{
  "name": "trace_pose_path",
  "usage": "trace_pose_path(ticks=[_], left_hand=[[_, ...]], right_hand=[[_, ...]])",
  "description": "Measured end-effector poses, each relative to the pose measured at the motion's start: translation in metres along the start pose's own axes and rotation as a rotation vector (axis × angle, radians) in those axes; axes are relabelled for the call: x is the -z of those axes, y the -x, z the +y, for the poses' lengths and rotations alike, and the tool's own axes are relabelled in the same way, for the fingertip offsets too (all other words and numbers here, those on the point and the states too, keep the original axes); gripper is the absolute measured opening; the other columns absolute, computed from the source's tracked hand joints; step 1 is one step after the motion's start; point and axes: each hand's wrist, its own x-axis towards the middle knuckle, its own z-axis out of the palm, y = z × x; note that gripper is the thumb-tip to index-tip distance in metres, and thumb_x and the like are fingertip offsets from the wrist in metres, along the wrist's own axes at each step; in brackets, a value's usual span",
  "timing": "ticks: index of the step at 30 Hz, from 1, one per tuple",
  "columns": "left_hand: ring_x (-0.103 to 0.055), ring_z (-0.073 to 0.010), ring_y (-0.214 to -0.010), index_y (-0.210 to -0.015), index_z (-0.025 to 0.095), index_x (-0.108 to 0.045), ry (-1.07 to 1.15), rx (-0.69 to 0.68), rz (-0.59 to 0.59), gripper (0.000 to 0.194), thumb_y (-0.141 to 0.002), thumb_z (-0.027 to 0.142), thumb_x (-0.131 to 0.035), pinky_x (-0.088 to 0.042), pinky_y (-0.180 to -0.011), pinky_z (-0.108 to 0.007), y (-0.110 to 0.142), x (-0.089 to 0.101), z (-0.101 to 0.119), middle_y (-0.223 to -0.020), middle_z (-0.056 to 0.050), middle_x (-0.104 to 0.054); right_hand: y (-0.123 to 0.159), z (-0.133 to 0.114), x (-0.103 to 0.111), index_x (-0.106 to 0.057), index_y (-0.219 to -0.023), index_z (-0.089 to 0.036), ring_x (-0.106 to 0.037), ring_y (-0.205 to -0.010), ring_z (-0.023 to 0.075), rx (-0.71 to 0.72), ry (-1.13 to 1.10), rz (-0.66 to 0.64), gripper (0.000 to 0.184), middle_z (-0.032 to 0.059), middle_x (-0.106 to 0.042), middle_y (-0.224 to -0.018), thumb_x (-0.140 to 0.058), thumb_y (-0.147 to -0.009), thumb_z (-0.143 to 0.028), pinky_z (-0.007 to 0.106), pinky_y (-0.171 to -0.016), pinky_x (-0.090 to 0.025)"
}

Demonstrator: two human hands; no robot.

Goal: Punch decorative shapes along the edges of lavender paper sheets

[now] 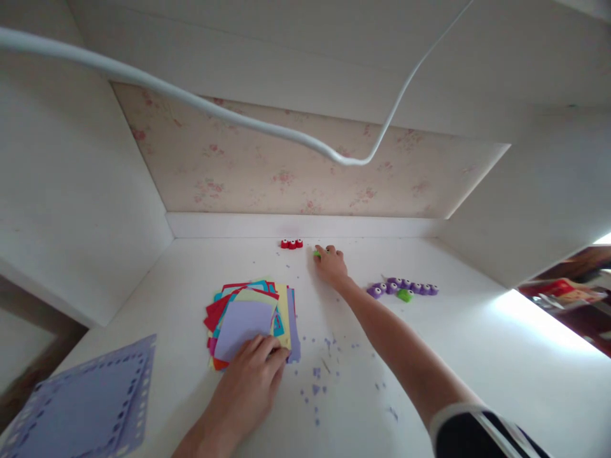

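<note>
My left hand rests on the lower right part of a loose stack of coloured paper squares, a lavender sheet on top. Its fingers are bent and lie over the paper, gripping nothing I can see. My right hand reaches to the back of the white table, its fingers closed around small green paper punches, mostly hidden by the hand. Left of it stand several small red punches in a row. Purple punches are grouped to the right of my forearm, with a green punch before them.
Lavender sheets with punched edges lie at the front left. Tiny lavender paper scraps are scattered on the table. A white cable hangs across the view. White panels enclose both sides, with floral wallpaper behind.
</note>
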Motion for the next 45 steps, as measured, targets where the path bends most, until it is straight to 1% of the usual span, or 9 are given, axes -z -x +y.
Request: trace_pose_path(ticks=[10,16,20,26,31,35,39,42,45], left_hand=[[-0.059,-0.0221,-0.101,-0.108,0.024,-0.066,-0.007,0.032,-0.034,0.023,-0.092,0.011,-0.055,-0.051,-0.095,-0.042,-0.001,0.000,0.000,-0.105,-0.002,-0.064],[-0.059,-0.0237,-0.100,-0.111,0.021,-0.066,-0.016,0.010,-0.021,0.025,-0.097,0.013,-0.047,-0.052,-0.091,-0.044,0.000,-0.003,-0.003,-0.107,-0.006,-0.063],[-0.060,-0.0244,-0.099,-0.111,0.022,-0.066,-0.019,-0.016,0.001,0.024,-0.097,0.016,-0.047,-0.053,-0.088,-0.044,0.001,-0.009,-0.007,-0.107,-0.006,-0.063],[-0.060,-0.0244,-0.097,-0.112,0.024,-0.065,-0.027,-0.037,0.011,0.024,-0.098,0.019,-0.046,-0.053,-0.085,-0.044,0.002,-0.006,-0.006,-0.105,-0.005,-0.063],[-0.059,-0.0233,-0.101,-0.115,0.025,-0.064,-0.008,-0.028,-0.001,0.025,-0.099,0.020,-0.045,-0.051,-0.089,-0.043,0.002,-0.005,-0.005,-0.108,-0.004,-0.063],[-0.058,-0.0233,-0.102,-0.115,0.026,-0.063,-0.001,-0.007,0.002,0.025,-0.099,0.021,-0.045,-0.050,-0.089,-0.043,0.002,-0.007,-0.007,-0.109,-0.004,-0.062],[-0.058,-0.0232,-0.102,-0.113,0.026,-0.064,0.008,0.006,0.009,0.023,-0.098,0.021,-0.048,-0.050,-0.090,-0.043,0.002,-0.008,-0.005,-0.108,-0.003,-0.062],[-0.058,-0.0235,-0.104,-0.112,0.027,-0.064,0.004,0.008,0.019,0.023,-0.097,0.018,-0.049,-0.050,-0.091,-0.043,0.001,-0.006,-0.004,-0.108,-0.003,-0.063],[-0.058,-0.0235,-0.104,-0.112,0.026,-0.064,0.013,0.010,0.007,0.024,-0.097,0.018,-0.049,-0.050,-0.092,-0.043,0.001,-0.005,-0.003,-0.108,-0.003,-0.063]], right_hand=[[-0.060,-0.022,-0.007,-0.050,-0.144,-0.030,-0.051,-0.123,0.0341,-0.053,-0.103,-0.023,0.047,0.0154,-0.050,-0.141,-0.044,-0.098,-0.039,0.046,-0.098,-0.042],[-0.027,-0.011,0.010,-0.044,-0.148,-0.024,-0.043,-0.135,0.0254,0.040,-0.154,0.079,0.052,0.0104,-0.050,-0.147,-0.048,-0.096,-0.034,0.039,-0.111,-0.032],[0.050,0.034,0.025,-0.055,-0.136,-0.027,-0.062,-0.109,0.0215,0.065,-0.183,0.177,0.043,0.0056,-0.064,-0.130,-0.050,-0.095,-0.036,0.031,-0.093,-0.047],[0.142,0.160,0.030,-0.069,-0.112,-0.022,-0.062,-0.105,0.0286,-0.080,-0.084,0.527,0.031,0.0121,-0.068,-0.111,-0.049,-0.091,-0.031,0.045,-0.096,-0.047],[0.160,0.215,0.019,-0.067,-0.121,-0.027,-0.064,-0.108,0.0279,-0.111,-0.003,0.300,0.037,0.0088,-0.066,-0.126,-0.051,-0.089,-0.032,0.042,-0.090,-0.052],[0.167,0.213,0.023,-0.071,-0.109,-0.028,-0.070,-0.086,0.0230,-0.092,-0.069,0.276,0.030,0.0072,-0.069,-0.114,-0.048,-0.092,-0.036,0.038,-0.076,-0.056],[0.158,0.185,0.042,-0.071,-0.103,-0.026,-0.072,-0.076,0.0198,-0.103,-0.303,0.385,0.028,0.0068,-0.070,-0.105,-0.054,-0.090,-0.044,0.034,-0.073,-0.057],[0.121,0.147,0.058,-0.069,-0.109,-0.025,-0.074,-0.086,0.0204,-0.089,-0.446,0.409,0.032,0.0073,-0.070,-0.110,-0.058,-0.088,-0.047,0.031,-0.077,-0.057],[0.061,0.107,0.058,-0.071,-0.109,-0.023,-0.073,-0.087,0.0177,-0.071,-0.391,0.253,0.030,0.0070,-0.072,-0.112,-0.058,-0.089,-0.042,0.027,-0.079,-0.055]])
